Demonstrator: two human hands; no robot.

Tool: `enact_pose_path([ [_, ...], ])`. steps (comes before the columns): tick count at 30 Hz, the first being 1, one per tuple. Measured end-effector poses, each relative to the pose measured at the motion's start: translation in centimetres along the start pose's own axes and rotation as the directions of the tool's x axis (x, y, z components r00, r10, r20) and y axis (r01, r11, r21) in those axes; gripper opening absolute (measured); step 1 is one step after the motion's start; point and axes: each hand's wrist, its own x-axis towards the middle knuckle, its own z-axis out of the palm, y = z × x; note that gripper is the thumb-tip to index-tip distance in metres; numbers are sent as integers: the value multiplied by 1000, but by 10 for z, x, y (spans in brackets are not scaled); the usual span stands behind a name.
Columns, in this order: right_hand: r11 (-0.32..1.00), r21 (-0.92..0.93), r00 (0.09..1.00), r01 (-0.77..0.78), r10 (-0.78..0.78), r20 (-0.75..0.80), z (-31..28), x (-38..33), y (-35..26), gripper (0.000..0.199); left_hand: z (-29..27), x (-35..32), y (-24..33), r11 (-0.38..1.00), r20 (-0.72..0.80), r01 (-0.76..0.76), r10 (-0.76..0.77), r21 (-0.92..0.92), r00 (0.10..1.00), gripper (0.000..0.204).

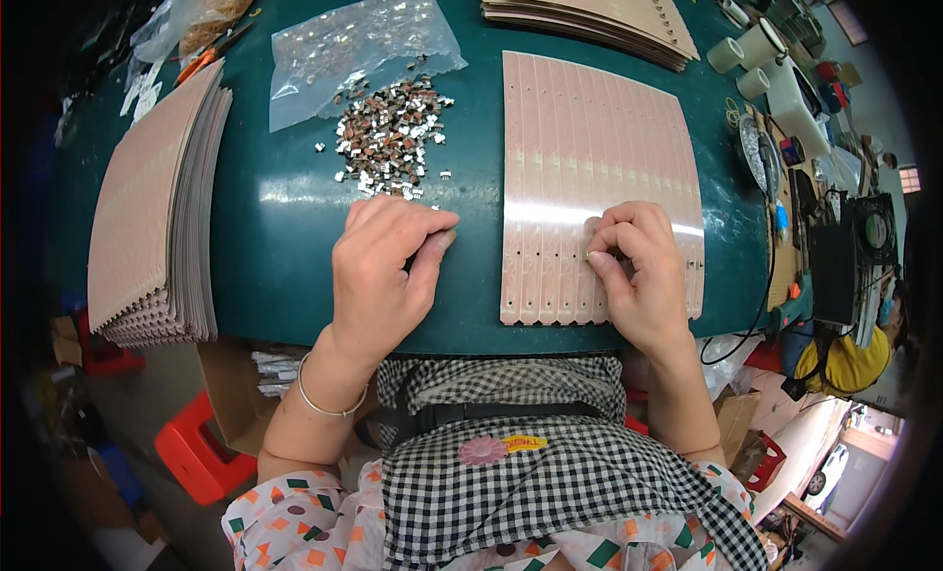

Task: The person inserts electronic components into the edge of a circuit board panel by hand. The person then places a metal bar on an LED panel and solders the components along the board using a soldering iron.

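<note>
My left hand (pixel 385 269) hovers at the near end of a pile of small silver-and-brown metal parts (pixel 388 134). Its thumb and forefinger come together, and whatever they pinch is too small to make out. On the right, a pinkish-beige panel of long joined strips (pixel 550 193) lies flat, with a row of small holes across its near part. My right hand (pixel 643 276) is over this panel, thumb and forefinger pinched close to one of the holes; its fingers hide what is between them. Small parts (pixel 694 265) sit on the panel's right-hand strips.
A clear plastic bag (pixel 363 41) of similar parts lies behind the pile. Stacks of panels stand at left (pixel 157 198) and far right (pixel 594 16). Orange-handled scissors (pixel 201 62) lie far left. White containers (pixel 761 46) and a black cable (pixel 751 321) are at right.
</note>
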Motion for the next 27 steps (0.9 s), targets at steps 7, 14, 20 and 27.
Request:
enact_pose_path([
  [7,982,-153,991,107,-117,-60,7,-1,-4,16,1,-2,-2,999,-3,-21,21,-26,1000,19],
  [14,974,-189,990,128,-138,-40,0,1,-8,17,-7,-1,22,948,60,206,-198,-242,978,20],
  [20,928,325,983,183,-178,-47,-4,3,-48,22,0,-8,49,462,360,526,-401,-714,842,22],
  [27,892,411,977,187,-212,16,0,-6,-44,18,2,-8,52,369,587,660,-301,-654,751,14],
])
